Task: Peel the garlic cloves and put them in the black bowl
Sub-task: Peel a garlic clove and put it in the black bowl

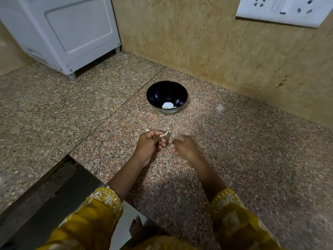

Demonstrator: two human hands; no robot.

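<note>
Head view: the only view, looking down over a speckled granite worktop set in a corner of beige stone wall.
Black bowl: stands upright on the worktop, well beyond the hands and near the wall corner; a few pale peeled garlic cloves lie at its bottom.
Left hand: curled into a loose fist just above the worktop, fingers closed on a pale, papery bit of garlic that sticks out near the thumb; whether it is a clove or only skin cannot be told.
Right hand: blurred, fingers curled inward beside the left hand, the two hands close but apart; whether it holds anything cannot be told.
Loose scrap: a small pale piece shows at the far edge of the left hand, on or just above the worktop.
Sleeves: both forearms come from yellow embroidered sleeves, the left sleeve and the right sleeve, at the bottom of the view.
White appliance: stands on short feet on the worktop at the far left, well apart from the bowl.
Socket plate: white, fixed on the wall at upper right.
Floor: a bare foot shows below the worktop edge, between the sleeves.
</note>
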